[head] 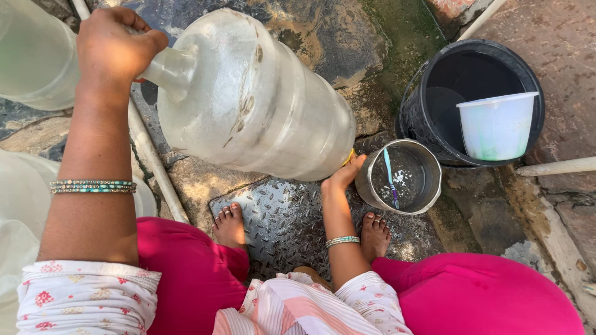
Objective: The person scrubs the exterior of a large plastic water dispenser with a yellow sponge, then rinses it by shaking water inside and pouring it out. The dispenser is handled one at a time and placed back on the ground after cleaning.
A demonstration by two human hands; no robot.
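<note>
Here, a large translucent water jar (254, 99) is held tilted over the stone floor (347, 37), its neck up toward the left hand (115, 46) and its base low beside the right hand (344, 177). The left fingers (146, 43) are curled tightly around the neck; the right fingers, only partly visible, press flat under the base edge without closing around it. The jar appears nearly empty, so any emptying or rinsing seems well advanced, and it has not been set upright. Just beside the base stands a steel pot (400, 177) holding water; a black bucket (472, 99) containing a white tub (496, 127) stands beyond.
</note>
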